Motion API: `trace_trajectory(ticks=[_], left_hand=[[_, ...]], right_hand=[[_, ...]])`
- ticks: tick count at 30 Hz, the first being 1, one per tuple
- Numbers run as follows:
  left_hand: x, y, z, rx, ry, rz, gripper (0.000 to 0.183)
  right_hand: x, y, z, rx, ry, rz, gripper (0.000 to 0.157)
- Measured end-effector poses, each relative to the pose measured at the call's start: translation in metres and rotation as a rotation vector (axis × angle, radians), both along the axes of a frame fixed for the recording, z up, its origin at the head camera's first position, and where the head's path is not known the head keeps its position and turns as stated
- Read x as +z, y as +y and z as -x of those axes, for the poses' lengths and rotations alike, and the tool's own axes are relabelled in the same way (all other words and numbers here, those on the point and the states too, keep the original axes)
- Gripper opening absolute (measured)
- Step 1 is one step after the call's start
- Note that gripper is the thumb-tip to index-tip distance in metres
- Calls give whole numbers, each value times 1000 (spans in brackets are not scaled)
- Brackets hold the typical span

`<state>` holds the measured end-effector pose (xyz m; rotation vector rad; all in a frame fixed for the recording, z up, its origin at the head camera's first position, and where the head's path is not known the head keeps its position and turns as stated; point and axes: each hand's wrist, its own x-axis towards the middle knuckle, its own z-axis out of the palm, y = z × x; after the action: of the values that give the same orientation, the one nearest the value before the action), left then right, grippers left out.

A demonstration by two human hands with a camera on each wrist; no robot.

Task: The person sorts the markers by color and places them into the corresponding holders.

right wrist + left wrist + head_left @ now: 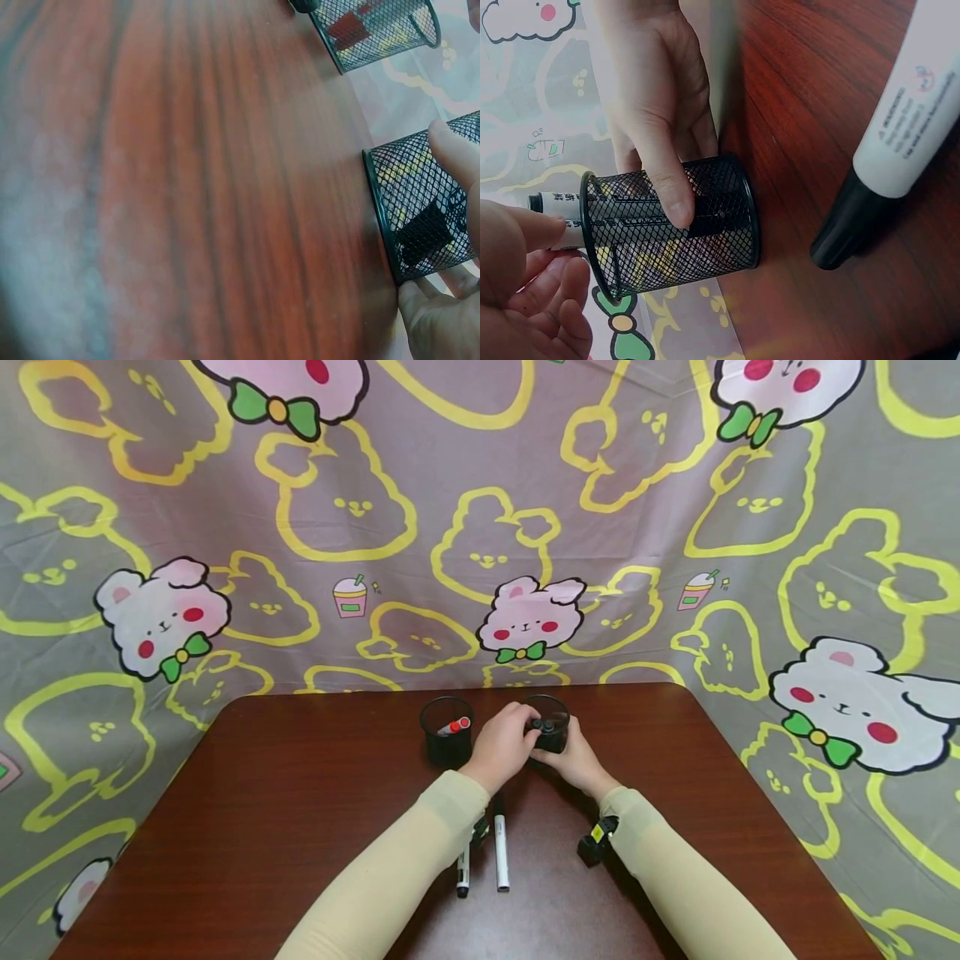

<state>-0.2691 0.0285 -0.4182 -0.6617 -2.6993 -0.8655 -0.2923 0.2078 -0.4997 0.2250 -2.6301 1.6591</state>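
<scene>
My right hand (579,765) grips a black mesh pen cup (553,742) from its right side, thumb along the wall in the left wrist view. At the rim, my left hand (501,747) pinches a white marker (571,237) whose lower part is inside the cup. A second white marker (555,202) with a dark end stands beside it in the same cup. Through the mesh, dark caps show near the cup's bottom in the right wrist view. The left fingertips partly cover the markers.
Left of the hands stands another mesh pen cup (447,749) with red-ended markers (459,725) in it. Two white markers, one nearer the left (463,870) and one on the right (502,852), lie on the brown table (315,810). A patterned cloth (420,568) hangs behind.
</scene>
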Motion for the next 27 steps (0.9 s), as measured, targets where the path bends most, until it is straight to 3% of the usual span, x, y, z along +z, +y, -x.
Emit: trace_trajectory(ticks=[17, 27], left_hand=[[1, -2, -1, -8, -26, 13, 29], [26, -16, -19, -26, 50, -17, 26]], right_hand=[[-2, -1, 3, -6, 9, -7, 80], [-2, -3, 4, 6, 3, 53, 83]])
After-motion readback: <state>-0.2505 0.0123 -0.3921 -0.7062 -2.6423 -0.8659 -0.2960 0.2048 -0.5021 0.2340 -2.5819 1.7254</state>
